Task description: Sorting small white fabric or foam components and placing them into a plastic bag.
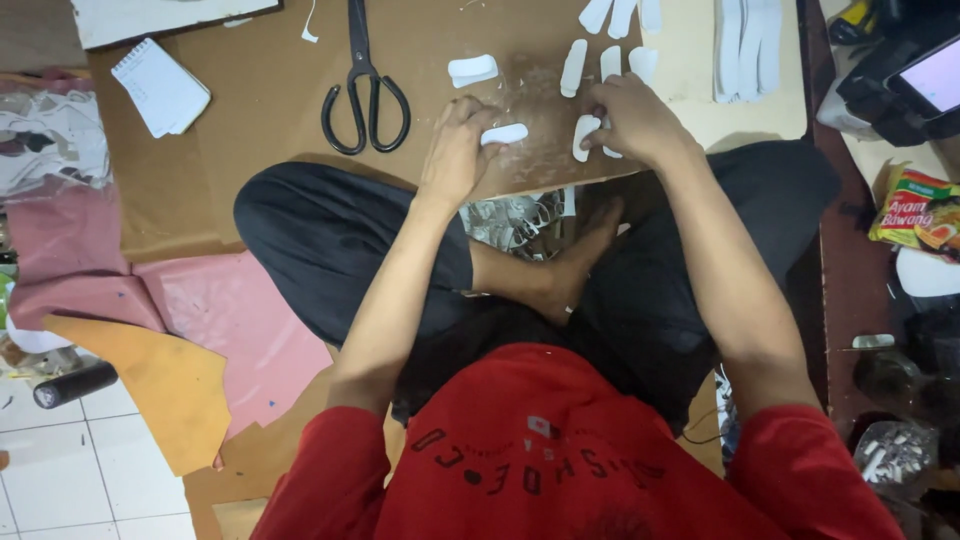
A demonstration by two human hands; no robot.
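The left hand [455, 150] pinches a white cut piece [504, 133] flat on the brown board [270, 120] (to steady it); right hand [632, 120] fingers press another white piece [583, 135] down.

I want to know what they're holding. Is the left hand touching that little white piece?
Touching. The head view shows the left hand with its fingers curled onto the end of the small white piece lying on the brown board, no gap between them.

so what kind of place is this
Probably a small home craft workshop on the floor: a brown cardboard work board with black scissors, rows of white cut-out pieces, and pink sheet offcuts.
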